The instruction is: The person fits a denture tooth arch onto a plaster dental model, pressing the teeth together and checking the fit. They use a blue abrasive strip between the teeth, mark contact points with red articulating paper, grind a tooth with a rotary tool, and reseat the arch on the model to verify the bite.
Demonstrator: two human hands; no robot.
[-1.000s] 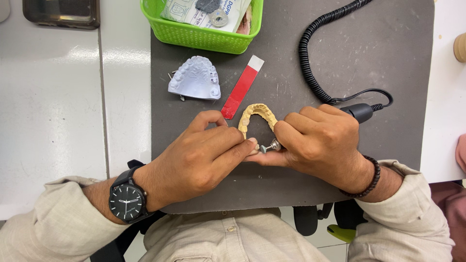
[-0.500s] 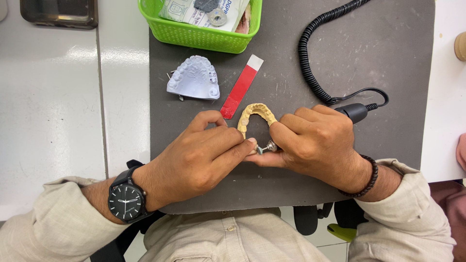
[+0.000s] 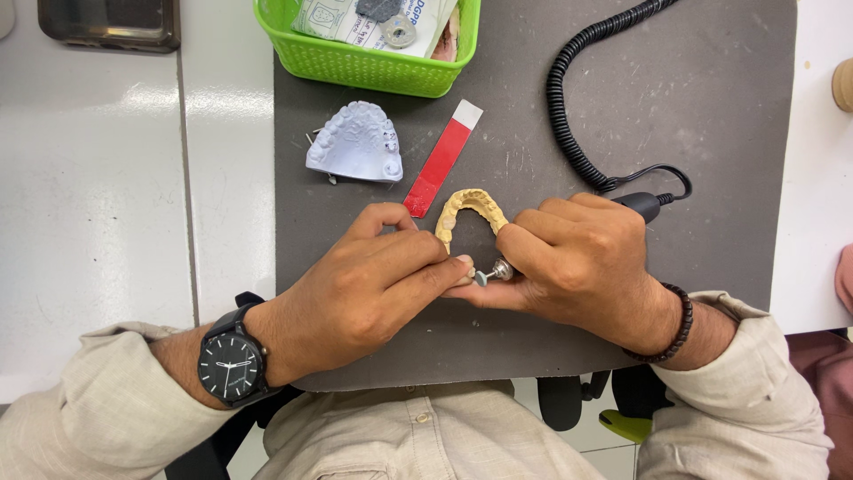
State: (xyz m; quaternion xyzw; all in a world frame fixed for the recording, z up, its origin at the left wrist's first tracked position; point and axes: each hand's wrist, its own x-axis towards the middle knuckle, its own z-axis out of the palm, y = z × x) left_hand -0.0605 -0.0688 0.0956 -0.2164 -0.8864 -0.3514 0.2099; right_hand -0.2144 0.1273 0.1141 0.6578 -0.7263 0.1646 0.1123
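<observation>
Almost nothing changes: both hands stay put. Left hand (image 3: pixel 373 284) fingers pinch the yellow cast (image 3: pixel 469 213) on the mat (image 3: pixel 711 116); right hand (image 3: pixel 577 258) grips the handpiece (image 3: pixel 644 206), burr (image 3: pixel 484 277) at the cast's left end. Grey cast (image 3: pixel 355 144), red strip (image 3: pixel 442 160), basket (image 3: pixel 373 67) beyond, unmoved.

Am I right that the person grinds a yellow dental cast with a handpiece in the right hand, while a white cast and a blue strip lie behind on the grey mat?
Not quite: the head view shows the strip is red with a white end, not blue. The right hand does hold the handpiece at the yellow cast, and the white cast lies on the grey mat.
</observation>
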